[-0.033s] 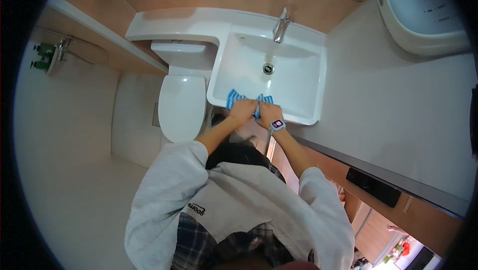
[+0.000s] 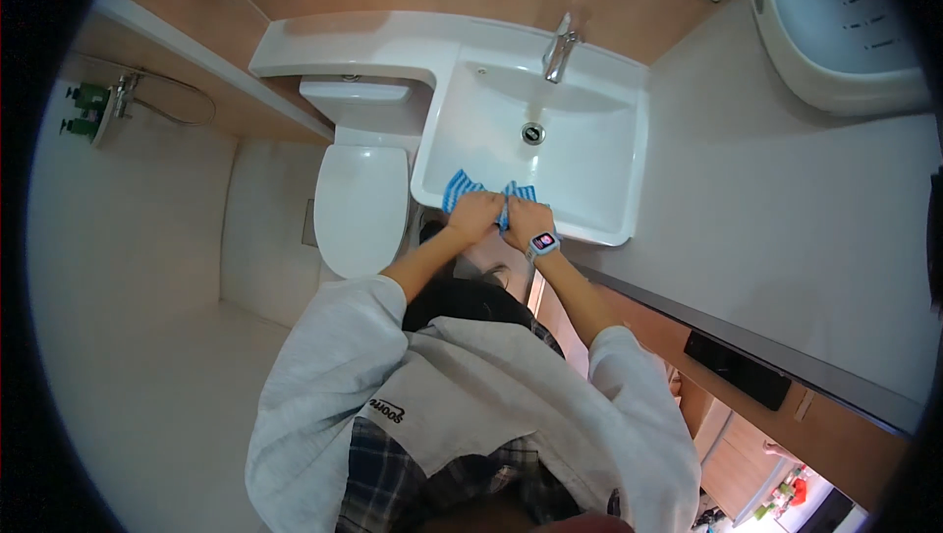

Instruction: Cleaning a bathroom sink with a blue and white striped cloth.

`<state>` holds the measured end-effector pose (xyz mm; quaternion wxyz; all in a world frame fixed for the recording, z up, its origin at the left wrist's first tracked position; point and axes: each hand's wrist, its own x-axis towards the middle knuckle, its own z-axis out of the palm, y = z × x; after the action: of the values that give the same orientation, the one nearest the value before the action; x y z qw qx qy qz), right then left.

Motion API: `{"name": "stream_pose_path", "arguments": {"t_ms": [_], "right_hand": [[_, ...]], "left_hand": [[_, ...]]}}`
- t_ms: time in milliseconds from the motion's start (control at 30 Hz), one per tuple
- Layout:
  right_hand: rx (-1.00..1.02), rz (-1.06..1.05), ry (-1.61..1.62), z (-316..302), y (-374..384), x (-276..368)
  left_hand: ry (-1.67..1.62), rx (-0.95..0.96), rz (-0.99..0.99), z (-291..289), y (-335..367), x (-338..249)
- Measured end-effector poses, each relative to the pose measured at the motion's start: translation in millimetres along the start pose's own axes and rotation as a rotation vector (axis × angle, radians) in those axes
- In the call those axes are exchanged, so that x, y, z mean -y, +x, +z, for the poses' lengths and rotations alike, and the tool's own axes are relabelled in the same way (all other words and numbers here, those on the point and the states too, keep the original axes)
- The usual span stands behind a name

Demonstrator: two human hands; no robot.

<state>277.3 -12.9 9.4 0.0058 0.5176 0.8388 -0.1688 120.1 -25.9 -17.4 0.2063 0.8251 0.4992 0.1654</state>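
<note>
1. A blue-and-white striped cloth (image 2: 488, 195) is bunched over the near rim of the white sink (image 2: 589, 179), its two ends poking out to either side of the knuckles.
2. The left hand (image 2: 475, 215) is closed on the cloth's left part, fingers curled down over it at the sink's front edge.
3. The right hand (image 2: 526, 219) is clamped on the right part, pressed right against the other — the two hands sit together with no gap between them.
4. On the right wrist, just back from the sink's rim, there is a pale blue watch (image 2: 543, 243) with a pink face.
5. Deeper in the sink lies the round drain (image 2: 532, 133), and at the far rim stands a chrome tap (image 2: 560, 54), its spout pointing toward the drain.
6. To the left of the sink — touching its side — stands a white toilet (image 2: 361, 194) with the lid down; its cistern (image 2: 356, 94) is tucked under the same white ledge that runs out from the sink.
7. Far to the left of the sink, a shower fitting with a hose (image 2: 128, 96) hangs on the wall, with green bottles (image 2: 86, 111) just beside it.
8. To the right of the sink and well apart from it, a large white tub (image 2: 835, 32) shows at the upper corner.
9. Both arms reach to the sink in grey sleeves (image 2: 334, 356) pushed up to the elbows.
</note>
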Motion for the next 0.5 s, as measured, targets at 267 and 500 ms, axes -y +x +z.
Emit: {"name": "stream_pose_path", "arguments": {"t_ms": [267,500], "right_hand": [[0.082,0.004,0.062,9,27,60],[0.084,0.134,0.032,21,30,61]], "left_hand": [[0.011,0.091,-0.022,-32,-27,45],[0.065,0.165,0.041,-39,-16,40]]}}
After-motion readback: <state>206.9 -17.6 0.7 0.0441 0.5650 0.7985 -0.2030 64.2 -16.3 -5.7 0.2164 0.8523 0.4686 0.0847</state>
